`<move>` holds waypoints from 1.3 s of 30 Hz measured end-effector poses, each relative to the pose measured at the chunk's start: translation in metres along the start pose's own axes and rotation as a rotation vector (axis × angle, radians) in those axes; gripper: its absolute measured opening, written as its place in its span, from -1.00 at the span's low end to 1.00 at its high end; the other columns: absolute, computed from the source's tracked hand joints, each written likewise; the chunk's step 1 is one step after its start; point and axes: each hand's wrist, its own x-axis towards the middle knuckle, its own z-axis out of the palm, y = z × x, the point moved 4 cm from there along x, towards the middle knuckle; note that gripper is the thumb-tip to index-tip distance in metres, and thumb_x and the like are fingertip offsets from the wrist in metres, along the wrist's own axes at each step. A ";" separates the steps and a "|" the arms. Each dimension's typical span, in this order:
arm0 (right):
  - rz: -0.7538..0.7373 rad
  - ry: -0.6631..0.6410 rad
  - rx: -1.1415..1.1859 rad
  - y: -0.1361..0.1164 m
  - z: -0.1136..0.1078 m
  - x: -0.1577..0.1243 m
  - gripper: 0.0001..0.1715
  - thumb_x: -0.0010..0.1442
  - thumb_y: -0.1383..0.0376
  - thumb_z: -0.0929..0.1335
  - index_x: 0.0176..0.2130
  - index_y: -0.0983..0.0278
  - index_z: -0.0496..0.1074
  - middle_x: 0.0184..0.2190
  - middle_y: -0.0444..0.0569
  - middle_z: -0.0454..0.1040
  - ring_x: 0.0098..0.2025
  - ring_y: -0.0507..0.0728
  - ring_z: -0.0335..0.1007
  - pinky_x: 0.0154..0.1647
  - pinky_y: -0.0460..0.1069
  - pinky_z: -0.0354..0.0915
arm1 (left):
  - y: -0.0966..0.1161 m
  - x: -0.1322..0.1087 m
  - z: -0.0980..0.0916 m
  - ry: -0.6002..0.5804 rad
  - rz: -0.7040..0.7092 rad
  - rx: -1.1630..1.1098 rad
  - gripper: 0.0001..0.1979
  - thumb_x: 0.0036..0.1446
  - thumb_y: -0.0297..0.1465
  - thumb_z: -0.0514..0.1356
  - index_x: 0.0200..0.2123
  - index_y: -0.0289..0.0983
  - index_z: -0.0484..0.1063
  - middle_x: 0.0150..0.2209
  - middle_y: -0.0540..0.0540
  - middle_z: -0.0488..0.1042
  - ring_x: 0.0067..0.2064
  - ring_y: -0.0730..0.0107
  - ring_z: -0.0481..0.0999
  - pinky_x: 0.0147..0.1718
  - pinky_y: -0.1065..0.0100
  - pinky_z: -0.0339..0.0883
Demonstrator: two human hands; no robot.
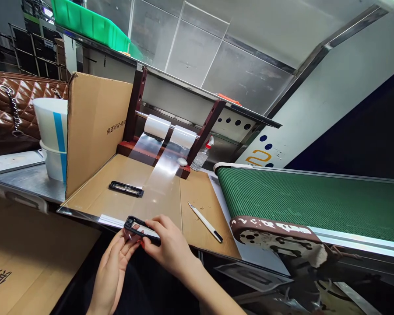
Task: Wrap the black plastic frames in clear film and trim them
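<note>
A black rectangular frame (142,229) with a pale inner strip is held at the table's front edge. My right hand (167,243) pinches its right part between thumb and fingers. My left hand (115,258) is under its left end, fingers bent against a clear film that shows below the frame. A second black frame (126,189) lies on the cardboard sheet. Clear film (160,170) runs down from two rolls (157,127) on a dark red stand. To the right lies a white pen-like tool (205,222) with a black end.
A green conveyor belt (308,201) runs along the right. An upright cardboard panel (96,131) stands at the left, beside stacked white cups (52,135) and a brown quilted bag (6,113). A spray bottle (201,156) stands by the roll stand. Above is a shelf with a green bin (88,26).
</note>
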 end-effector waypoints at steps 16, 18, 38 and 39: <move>0.094 -0.061 0.126 -0.006 -0.004 0.006 -0.58 0.04 0.40 0.43 -0.04 0.38 0.49 -0.18 0.10 0.49 -0.12 0.19 0.42 -0.03 0.07 0.38 | -0.052 0.003 -0.023 -0.197 -0.164 0.342 -0.42 -0.16 -0.01 0.37 -0.12 -0.25 0.53 -0.06 -0.23 0.60 -0.02 -0.09 0.56 0.07 -0.05 0.41; 0.103 -0.098 0.163 -0.007 -0.008 0.007 -0.58 0.05 0.40 0.43 -0.04 0.38 0.49 -0.17 0.10 0.48 -0.11 0.19 0.42 -0.03 0.07 0.37 | -0.042 0.016 -0.031 -0.174 -0.109 0.411 -0.44 -0.14 -0.03 0.37 -0.12 -0.23 0.50 -0.05 -0.20 0.60 0.01 -0.08 0.54 0.12 -0.06 0.34; 0.083 -0.253 0.149 0.027 -0.038 -0.009 -0.50 0.12 0.46 0.39 0.07 0.27 0.37 -0.04 0.06 0.39 0.01 0.16 0.38 0.10 0.08 0.32 | -0.027 0.013 -0.019 -0.233 -0.112 0.443 -0.37 0.02 0.04 0.21 0.05 -0.22 0.28 -0.17 -0.17 0.65 -0.11 0.16 0.62 -0.21 0.35 0.52; 0.086 -0.248 0.136 0.033 -0.036 -0.010 -0.49 0.12 0.46 0.39 0.08 0.26 0.37 -0.03 0.06 0.39 0.02 0.16 0.37 0.11 0.08 0.31 | -0.032 0.012 -0.025 -0.229 -0.123 0.450 -0.35 0.02 0.06 0.20 0.06 -0.22 0.26 -0.17 -0.17 0.65 -0.11 0.16 0.62 -0.22 0.35 0.51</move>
